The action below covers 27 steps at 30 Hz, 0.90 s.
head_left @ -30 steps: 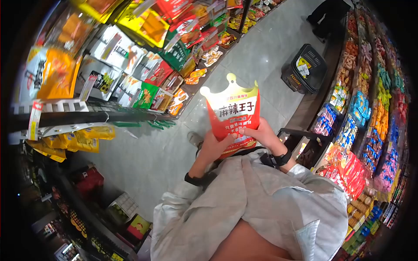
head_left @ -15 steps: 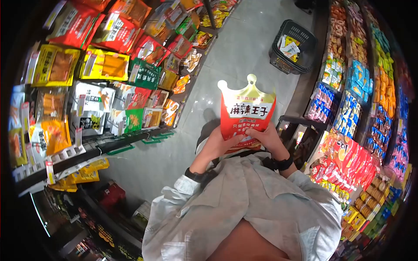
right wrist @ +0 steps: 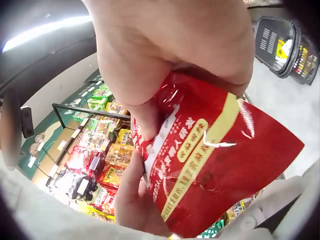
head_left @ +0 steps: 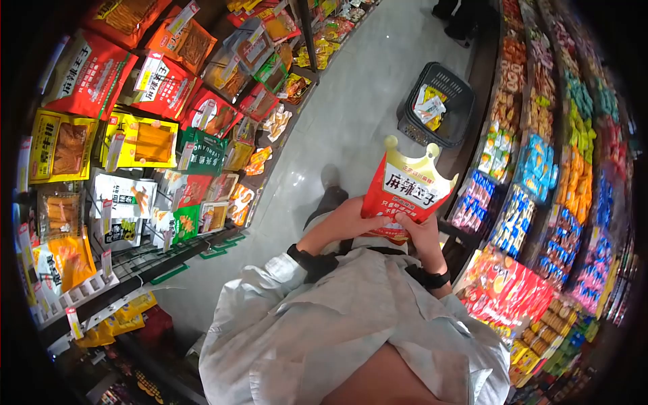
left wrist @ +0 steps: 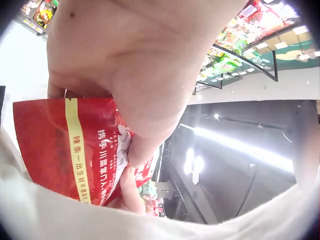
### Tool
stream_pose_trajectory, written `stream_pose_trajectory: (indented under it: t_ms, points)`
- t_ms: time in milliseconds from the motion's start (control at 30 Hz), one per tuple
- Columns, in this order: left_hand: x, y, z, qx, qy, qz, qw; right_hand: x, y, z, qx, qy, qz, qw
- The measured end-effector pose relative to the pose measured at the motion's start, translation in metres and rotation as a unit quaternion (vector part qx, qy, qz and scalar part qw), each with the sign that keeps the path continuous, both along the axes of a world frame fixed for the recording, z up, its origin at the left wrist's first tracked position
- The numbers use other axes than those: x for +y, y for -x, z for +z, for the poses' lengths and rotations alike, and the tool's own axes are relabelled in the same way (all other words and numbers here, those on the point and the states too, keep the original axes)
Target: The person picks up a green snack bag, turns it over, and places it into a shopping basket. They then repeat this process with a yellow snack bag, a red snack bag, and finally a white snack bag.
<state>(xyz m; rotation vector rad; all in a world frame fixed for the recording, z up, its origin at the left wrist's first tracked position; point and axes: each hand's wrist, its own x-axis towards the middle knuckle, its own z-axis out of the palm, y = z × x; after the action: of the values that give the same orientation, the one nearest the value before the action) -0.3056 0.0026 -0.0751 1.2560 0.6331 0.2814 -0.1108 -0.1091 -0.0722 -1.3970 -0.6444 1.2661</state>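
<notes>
Both hands hold a red snack bag [head_left: 407,191] with a pale, crown-shaped top edge and large dark Chinese lettering, in front of the body. On its left side my left hand [head_left: 347,219] grips the lower part, thumb across the front. My right hand [head_left: 424,237] grips the lower right side, its thumb close to the other one. In the left wrist view, the bag's bottom [left wrist: 45,142] has a yellow printed strip. The right wrist view shows the bag's underside [right wrist: 235,150] below the right hand [right wrist: 175,40]. The fingers behind the bag are mostly hidden.
A dark shopping basket [head_left: 439,104] with yellow and white packets stands on the grey floor [head_left: 304,145] ahead. Packaged snacks [head_left: 142,138] hang on the left rack. Bins of wrapped sweets [head_left: 536,172] line the right side. Someone's dark-clad legs [head_left: 461,20] show farther up the aisle.
In the head view, the bag and both hands have shifted right, and the bag's top now leans right. The basket appears lower and farther left. Both hands have kept their hold.
</notes>
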Motion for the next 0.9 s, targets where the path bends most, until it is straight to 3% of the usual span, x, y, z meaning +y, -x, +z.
stream_pose_trajectory:
  t_ms: [133, 233, 400, 500, 533, 633, 733, 900]
  points:
    - [0.046, -0.020, -0.008, -0.043, 0.006, 0.045, 0.998, 0.057, -0.014, 0.010, 0.015, 0.033, -0.012, 0.999]
    - [0.078, -0.021, -0.012, 0.047, -0.063, 0.066, 0.995, 0.099, -0.018, 0.014, 0.014, 0.038, 0.017, 0.999]
    - [0.114, -0.010, 0.006, 0.107, -0.078, 0.155, 0.979, 0.152, -0.022, -0.005, -0.089, -0.002, -0.045, 0.995]
    - [0.130, -0.011, 0.006, 0.113, -0.091, 0.235, 0.961, 0.178, -0.048, -0.001, -0.078, 0.024, 0.111, 0.991]
    - [0.133, -0.013, 0.007, 0.107, -0.092, 0.262, 0.955, 0.188, -0.052, 0.000, -0.002, 0.012, 0.160, 0.987]
    - [0.141, -0.031, 0.015, 0.165, -0.163, 0.327, 0.916, 0.219, -0.057, 0.001, -0.030, -0.028, 0.324, 0.945]
    - [0.140, -0.059, 0.015, 0.253, -0.242, 0.339, 0.873, 0.243, -0.061, 0.008, -0.007, -0.048, 0.351, 0.935]
    - [0.131, -0.111, 0.017, 0.254, -0.302, 0.383, 0.835, 0.278, -0.100, 0.004, 0.005, -0.029, 0.399, 0.916]
